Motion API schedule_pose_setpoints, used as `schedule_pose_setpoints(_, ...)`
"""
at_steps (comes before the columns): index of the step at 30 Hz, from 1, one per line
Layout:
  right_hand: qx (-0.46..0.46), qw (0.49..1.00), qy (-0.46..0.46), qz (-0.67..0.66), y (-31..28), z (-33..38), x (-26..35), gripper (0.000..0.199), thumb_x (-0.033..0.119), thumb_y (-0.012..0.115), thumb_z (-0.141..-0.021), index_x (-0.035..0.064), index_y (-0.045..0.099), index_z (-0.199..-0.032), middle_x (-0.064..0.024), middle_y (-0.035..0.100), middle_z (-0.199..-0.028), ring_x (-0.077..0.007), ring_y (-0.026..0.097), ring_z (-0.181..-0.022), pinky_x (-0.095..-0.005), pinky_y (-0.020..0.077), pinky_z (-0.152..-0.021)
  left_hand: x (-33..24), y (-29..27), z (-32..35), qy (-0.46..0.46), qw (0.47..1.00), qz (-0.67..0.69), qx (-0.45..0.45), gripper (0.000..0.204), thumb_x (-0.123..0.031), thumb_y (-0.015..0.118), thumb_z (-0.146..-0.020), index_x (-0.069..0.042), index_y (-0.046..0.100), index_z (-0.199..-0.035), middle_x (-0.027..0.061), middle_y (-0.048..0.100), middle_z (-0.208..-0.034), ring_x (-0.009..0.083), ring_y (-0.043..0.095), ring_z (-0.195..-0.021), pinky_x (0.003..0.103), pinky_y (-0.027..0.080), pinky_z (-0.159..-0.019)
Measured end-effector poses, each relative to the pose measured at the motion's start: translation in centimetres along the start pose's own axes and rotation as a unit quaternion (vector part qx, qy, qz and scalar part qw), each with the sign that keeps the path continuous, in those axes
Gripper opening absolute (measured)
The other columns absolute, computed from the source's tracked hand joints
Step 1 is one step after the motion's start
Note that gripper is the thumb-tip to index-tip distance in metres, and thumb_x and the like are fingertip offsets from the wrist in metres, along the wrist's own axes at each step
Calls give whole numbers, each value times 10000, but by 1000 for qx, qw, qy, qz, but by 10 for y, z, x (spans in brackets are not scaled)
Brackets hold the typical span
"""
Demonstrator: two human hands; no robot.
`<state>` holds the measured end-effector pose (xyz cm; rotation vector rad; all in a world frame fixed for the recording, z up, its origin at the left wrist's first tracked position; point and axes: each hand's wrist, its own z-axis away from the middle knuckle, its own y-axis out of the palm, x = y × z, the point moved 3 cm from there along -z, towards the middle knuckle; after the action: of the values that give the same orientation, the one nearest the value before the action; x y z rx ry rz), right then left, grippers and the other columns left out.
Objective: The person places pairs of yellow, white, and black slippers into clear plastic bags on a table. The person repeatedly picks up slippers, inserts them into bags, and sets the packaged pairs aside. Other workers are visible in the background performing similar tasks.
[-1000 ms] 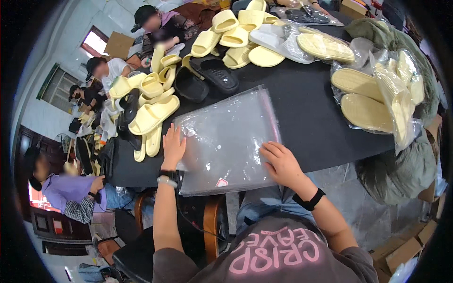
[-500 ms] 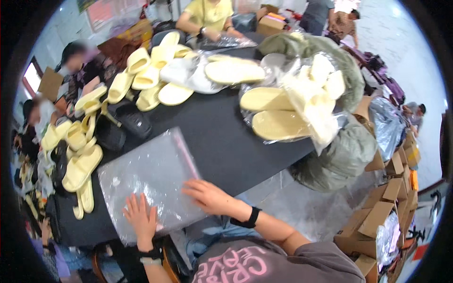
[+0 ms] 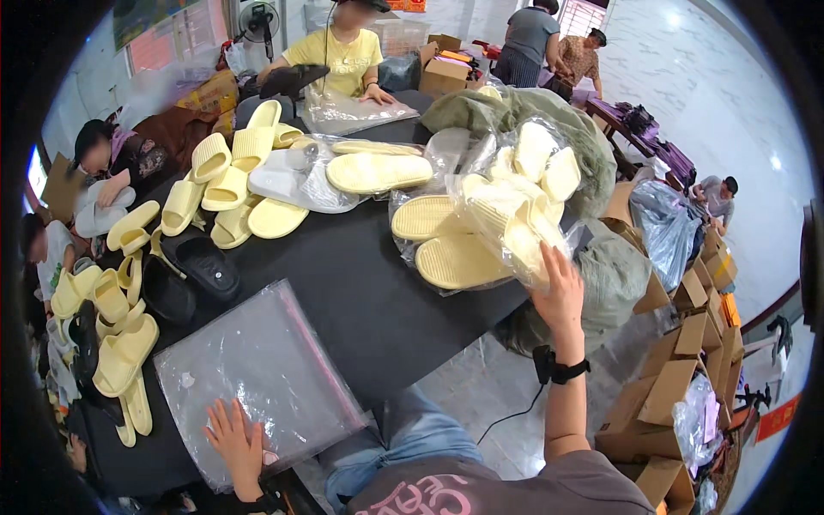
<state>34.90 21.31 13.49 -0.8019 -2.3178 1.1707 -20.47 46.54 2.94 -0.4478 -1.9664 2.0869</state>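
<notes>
My left hand (image 3: 235,445) lies spread on a stack of clear plastic bags (image 3: 257,369) with a pink strip along one edge, at the table's near side. Out to the right, my right hand (image 3: 561,290) reaches the near end of a pair of pale yellow slippers in a clear bag (image 3: 506,225). Its fingers are stretched out and touch the plastic; no firm grip shows. Beneath and beside that pair lie more bagged yellow slippers (image 3: 455,261), soles up.
Loose yellow slippers (image 3: 182,206) and black slippers (image 3: 202,264) cover the left of the black table (image 3: 343,283). Green sacks (image 3: 609,275) bulge at the right edge, with cardboard boxes (image 3: 661,395) beyond. A co-worker in yellow (image 3: 350,60) rests a hand on clear bags across the table.
My right hand has left the clear bag stack and moved right and away to the bagged slippers. My left hand stays on the stack. The view has shifted.
</notes>
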Motion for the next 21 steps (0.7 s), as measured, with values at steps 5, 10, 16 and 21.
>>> schedule_pose_setpoints(5,-115,984,17,-132,4,-3,-5,513,-31,628,-742,84,617,-1242,-159,652,-1184,-365,613,-1103,-409,502,-918,-1,-1,1,12,1000,21,-17,674,-414,555,-913,-147,369,-1503,161,237,-1590,391,152,-1474,594,68,-1167)
schedule_pose_setpoints(10,-186,907,45,-376,-16,-8,20,490,-150,551,-831,-60,541,-1312,-170,610,-1270,-232,610,-1140,-330,488,-958,6,6,4,33,998,19,-52,658,-439,575,-910,-136,418,-1472,190,295,-1556,415,212,-1446,644,93,-1138)
schedule_pose_setpoints(16,-173,875,-167,-419,-74,15,169,401,-10,560,-862,-30,579,-1262,-228,621,-1261,-363,583,-1209,-458,415,-1051,1,1,2,56,992,26,-107,638,-484,575,-909,-168,453,-1450,189,363,-1516,436,280,-1410,645,146,-1123)
schedule_pose_setpoints(21,-41,789,-365,-492,-51,50,297,316,-16,628,-765,66,696,-1062,-132,678,-1116,-336,634,-1124,-426,527,-947,15,21,5,87,991,-31,-99,636,-514,604,-871,-170,515,-1398,195,425,-1468,457,343,-1366,663,206,-1098)
